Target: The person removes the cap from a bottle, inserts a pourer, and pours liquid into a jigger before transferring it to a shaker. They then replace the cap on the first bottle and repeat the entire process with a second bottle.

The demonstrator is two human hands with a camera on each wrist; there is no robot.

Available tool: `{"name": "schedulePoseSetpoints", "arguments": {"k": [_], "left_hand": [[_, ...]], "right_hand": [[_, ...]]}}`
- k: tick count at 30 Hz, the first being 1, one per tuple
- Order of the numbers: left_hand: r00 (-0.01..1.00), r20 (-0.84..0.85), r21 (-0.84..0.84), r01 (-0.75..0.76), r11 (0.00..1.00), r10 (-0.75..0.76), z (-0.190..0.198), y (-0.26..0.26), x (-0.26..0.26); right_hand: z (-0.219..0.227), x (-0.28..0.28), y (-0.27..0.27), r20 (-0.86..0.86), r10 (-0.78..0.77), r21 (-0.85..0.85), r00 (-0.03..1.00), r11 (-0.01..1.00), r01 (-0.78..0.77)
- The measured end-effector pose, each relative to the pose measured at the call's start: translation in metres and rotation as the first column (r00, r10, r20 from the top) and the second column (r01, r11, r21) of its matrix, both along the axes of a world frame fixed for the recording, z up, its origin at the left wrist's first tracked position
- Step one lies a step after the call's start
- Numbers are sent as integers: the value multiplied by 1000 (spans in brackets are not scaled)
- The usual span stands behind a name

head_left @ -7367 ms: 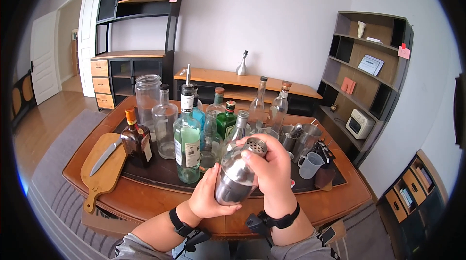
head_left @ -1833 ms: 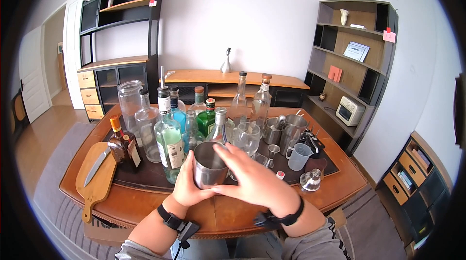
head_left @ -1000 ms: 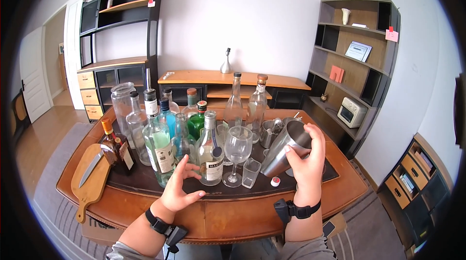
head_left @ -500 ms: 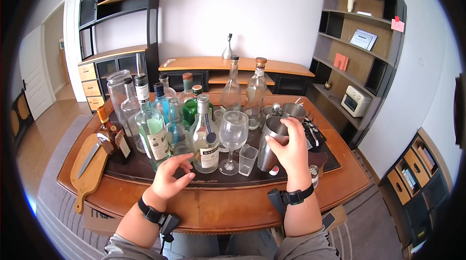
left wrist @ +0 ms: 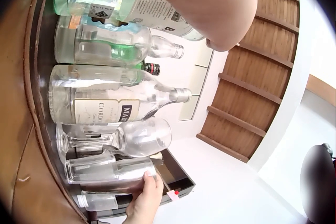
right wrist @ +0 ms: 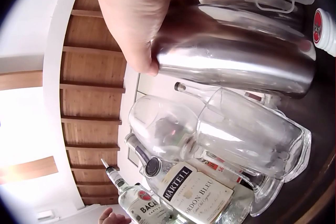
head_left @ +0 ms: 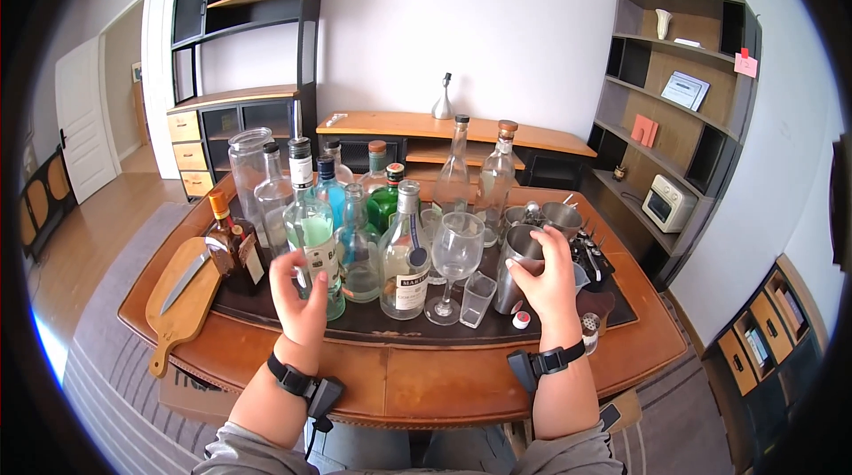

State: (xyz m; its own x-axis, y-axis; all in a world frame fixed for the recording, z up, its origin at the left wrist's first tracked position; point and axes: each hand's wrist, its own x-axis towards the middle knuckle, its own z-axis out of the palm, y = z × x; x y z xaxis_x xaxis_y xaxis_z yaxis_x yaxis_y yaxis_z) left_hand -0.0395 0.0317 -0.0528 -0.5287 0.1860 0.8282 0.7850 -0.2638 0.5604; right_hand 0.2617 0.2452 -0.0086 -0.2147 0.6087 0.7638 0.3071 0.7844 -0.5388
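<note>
My right hand (head_left: 555, 284) holds a steel shaker tin (head_left: 508, 287) near its rim, thumb on the near side. The tin stands upright on the dark mat; the right wrist view shows its shiny wall (right wrist: 236, 50) close up. My left hand (head_left: 300, 311) is raised, thumb and fingers apart, in front of a pale green Bacardi bottle (head_left: 309, 225), overlapping its lower left in the head view. Between the hands stand a Martell bottle (head_left: 408, 275), a stemmed glass (head_left: 458, 249) and a small tall glass (head_left: 477, 299). The strainer top (head_left: 589, 324) sits right of my right wrist.
A knife (head_left: 185, 282) lies on a wooden board (head_left: 182, 326) at the left, beside a brown bottle (head_left: 235, 253). Several bottles crowd behind the Bacardi. A red-and-white cap (head_left: 521, 321) lies before the tin; another metal cup (head_left: 561, 216) stands behind it.
The perforated top has come off the shaker and stands at the right. My right hand has carried the tin right and down to the mat. My left hand let go and moved left.
</note>
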Motion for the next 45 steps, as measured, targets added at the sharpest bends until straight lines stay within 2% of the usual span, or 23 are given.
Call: {"name": "schedulePoseSetpoints", "arguments": {"k": [1,2,5,8,13,14,17,20,23,24,27,28,32,35,38,41,45], "left_hand": [[998,27,32,-64,997,63,5,1,2],[993,96,-29,-72,997,74,0,1,-5],[974,175,-34,-141,989,145,2,9,-10],[980,172,-103,-80,991,97,-5,16,-20],[974,198,-209,-66,976,108,-10,21,-22],[980,164,-170,-87,982,115,-15,26,-29],[949,296,-106,145,984,-108,-8,22,-25],[970,242,-129,72,989,-39,-4,21,-24],[974,158,-161,-135,978,160,-11,22,-32],[970,186,-136,-134,982,158,-12,22,-34],[938,174,-158,-274,949,300,-7,19,-35],[932,228,-156,-251,955,282,-6,18,-36],[917,220,-117,-313,943,332,-7,18,-44],[910,258,-187,-281,941,323,0,14,-37],[904,175,-182,-360,915,390,-8,19,-42],[890,-38,-32,-455,890,454,-2,9,-27],[906,-386,14,-182,983,173,-8,9,-2]], "right_hand": [[1,-1,-2,-10,19,-50,1000,999,-20],[1,-1,-3,-21,37,-100,999,994,-39],[-3,-1,2,90,-75,123,993,990,64],[-6,-2,5,69,-36,-1,997,999,36],[-15,-2,16,42,-53,10,998,999,52],[-15,-2,16,37,-58,7,998,998,57],[-8,-2,8,86,-119,67,989,991,113],[-12,-4,11,58,-90,-35,994,995,92],[-12,-5,10,53,-91,-54,995,994,93],[-12,-5,10,54,-90,-44,994,995,93],[-13,-5,10,57,-95,-17,994,995,97],[-13,-5,10,59,-101,-11,993,995,102],[-14,-6,9,65,-117,7,991,993,117],[-13,-6,9,61,-110,-61,992,992,114],[-12,-6,7,54,-106,-44,993,993,108],[-11,-6,7,54,-101,-74,993,992,105],[-13,-7,8,36,-92,-66,995,993,95]]}}
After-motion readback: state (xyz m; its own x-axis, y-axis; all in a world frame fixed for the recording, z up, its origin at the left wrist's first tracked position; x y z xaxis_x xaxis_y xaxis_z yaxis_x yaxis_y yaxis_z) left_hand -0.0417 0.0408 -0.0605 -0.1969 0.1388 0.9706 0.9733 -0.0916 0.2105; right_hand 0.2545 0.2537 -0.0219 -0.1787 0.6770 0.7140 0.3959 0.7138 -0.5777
